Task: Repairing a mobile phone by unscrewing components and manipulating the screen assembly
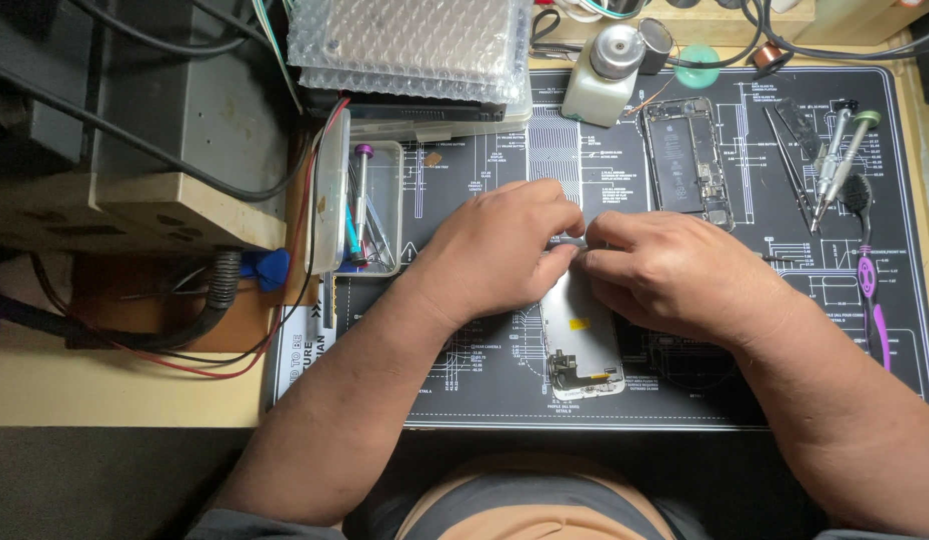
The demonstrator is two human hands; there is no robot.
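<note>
A detached phone screen panel [582, 345] lies back side up on the black work mat [485, 390], with a small yellow patch on it and ribbon connectors at its near end. My left hand [500, 250] and my right hand [675, 270] both rest on the panel's far end, fingertips meeting over a thin strip at its top edge. What the fingertips pinch is hidden. An opened phone body [687, 160] with its battery exposed lies farther back on the mat.
A clear plastic tray [375, 205] with a purple-capped tool sits left. A white pump bottle [602, 75] stands at the back. Screwdrivers [837, 160], tweezers and a purple brush [870, 290] lie right. Bubble wrap [410, 45], grey equipment and cables crowd the left.
</note>
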